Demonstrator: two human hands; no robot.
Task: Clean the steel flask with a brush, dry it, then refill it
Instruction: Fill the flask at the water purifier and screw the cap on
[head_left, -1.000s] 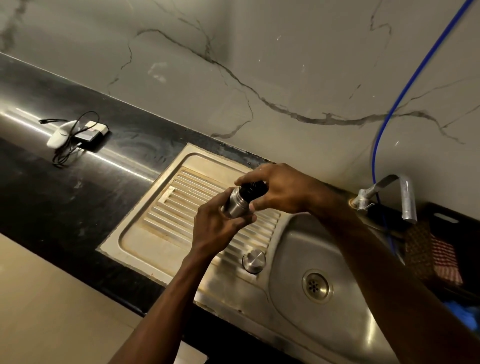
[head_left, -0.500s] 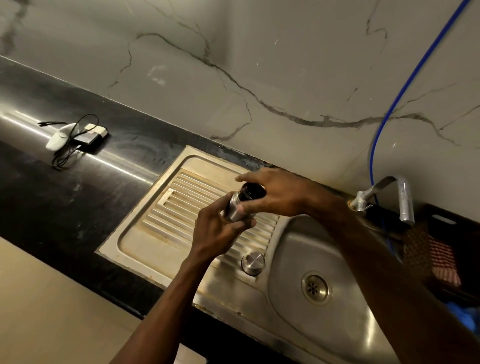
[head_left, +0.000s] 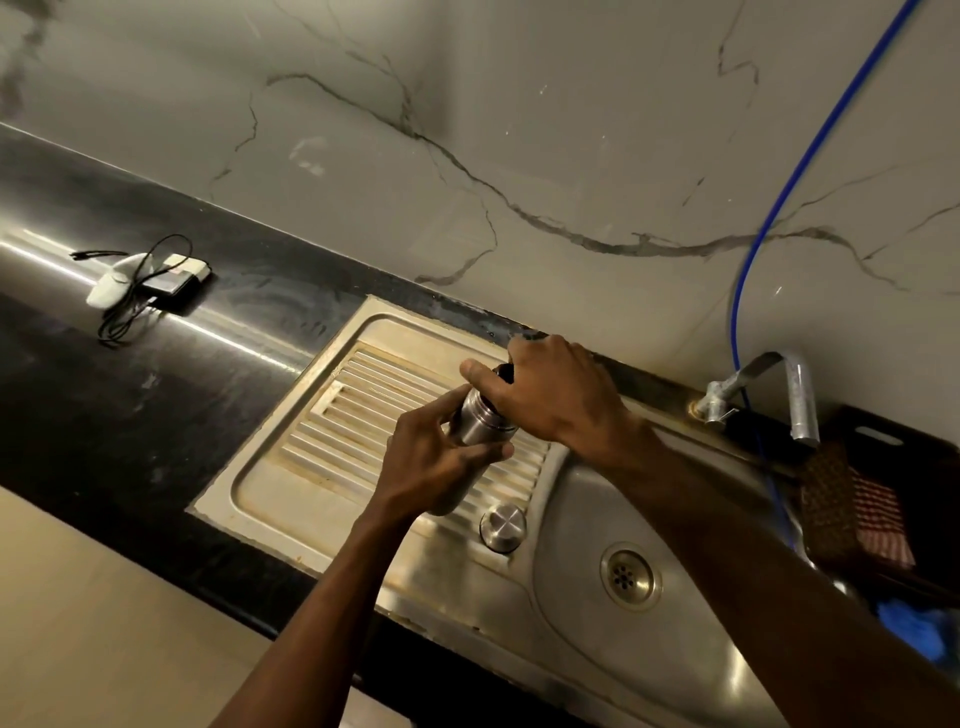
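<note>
A small steel flask (head_left: 477, 423) is held tilted above the ridged drainboard (head_left: 332, 415) of the steel sink. My left hand (head_left: 431, 467) grips its body from below. My right hand (head_left: 545, 389) covers the flask's dark top (head_left: 503, 372), fingers curled round it. A round steel cap (head_left: 503, 527) stands on the drainboard near the basin edge. No brush is in view.
The sink basin with its drain (head_left: 630, 576) lies to the right, under a steel tap (head_left: 769, 395) fed by a blue hose (head_left: 779, 197). A checked cloth (head_left: 852, 509) lies at the right edge. A white device with black cable (head_left: 140, 283) sits on the black counter at left.
My right hand has turned over the flask's top, its thumb now reaching forward over the neck. Both hands and the flask stay at the same spot above the drainboard.
</note>
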